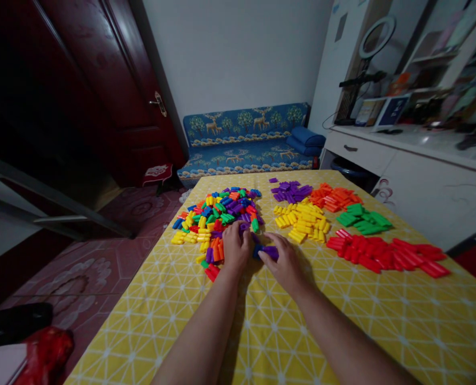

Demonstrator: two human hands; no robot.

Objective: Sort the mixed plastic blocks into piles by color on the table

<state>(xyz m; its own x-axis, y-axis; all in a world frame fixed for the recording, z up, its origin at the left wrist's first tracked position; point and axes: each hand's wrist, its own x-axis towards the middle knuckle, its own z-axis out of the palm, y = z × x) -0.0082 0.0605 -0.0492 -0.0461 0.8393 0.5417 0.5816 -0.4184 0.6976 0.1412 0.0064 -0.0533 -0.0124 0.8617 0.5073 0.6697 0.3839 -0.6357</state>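
A mixed heap of small ribbed plastic building pieces in several colours lies left of centre on the table. At the heap's near right edge, my left hand has its fingers curled down onto a purple piece. My right hand is just to the right, thumb and fingers closed around another purple piece. A dark blue piece sits against that one's left end. Single-colour piles lie farther right: purple, yellow, orange, green and red.
The table wears a yellow cloth with white lines. Beyond it stand a blue patterned sofa and a small stool. A white cabinet is on the right, a dark red door on the left.
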